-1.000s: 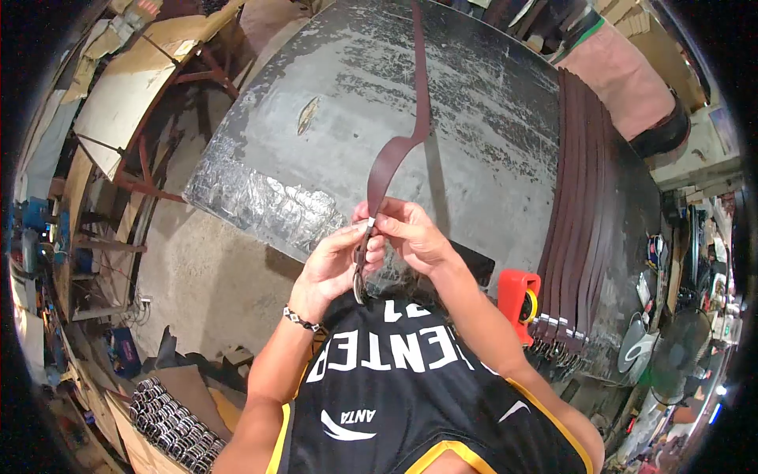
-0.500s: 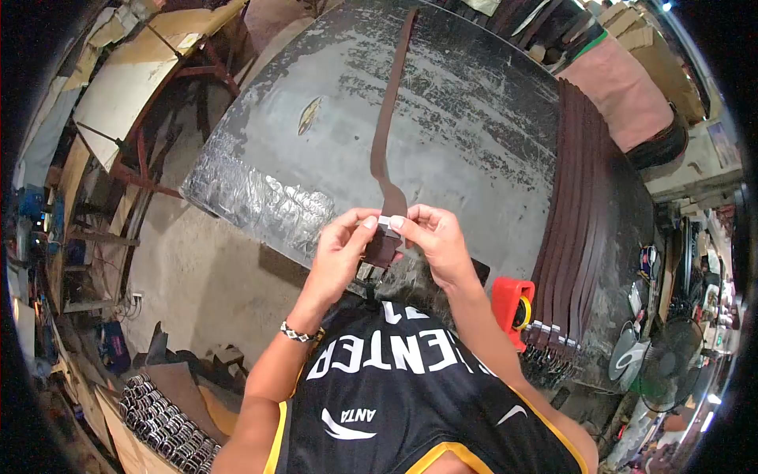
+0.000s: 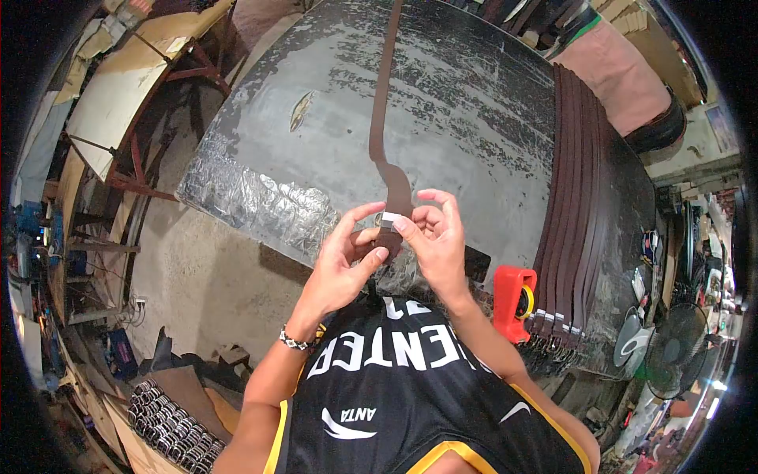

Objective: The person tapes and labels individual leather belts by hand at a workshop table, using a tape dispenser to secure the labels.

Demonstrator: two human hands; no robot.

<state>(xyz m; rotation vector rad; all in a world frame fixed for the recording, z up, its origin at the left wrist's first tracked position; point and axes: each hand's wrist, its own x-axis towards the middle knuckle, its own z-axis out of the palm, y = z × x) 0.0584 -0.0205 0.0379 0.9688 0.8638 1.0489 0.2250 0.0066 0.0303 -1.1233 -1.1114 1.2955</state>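
A long dark brown belt [image 3: 382, 103] runs from the far edge of the table down to my hands, curving near its close end. Around that end lies a small white band [image 3: 389, 217]. My left hand [image 3: 339, 257] is closed on the belt's end below the band, thumb on top. With its thumb against the white band, my right hand [image 3: 437, 245] grips the belt from the other side, its index finger raised. Part of the belt's end is hidden by my fingers.
The dark, scuffed table [image 3: 260, 118] fills the middle. Several brown belts [image 3: 572, 197] lie side by side at its right, white bands at their near ends. A red tape dispenser [image 3: 509, 304] stands nearby. Buckles [image 3: 170, 426] sit lower left; a fan [image 3: 675, 347] is at right.
My left thumb has come off the white band and moved down to the belt's end. My right index finger has lifted, while the right thumb stays at the band.
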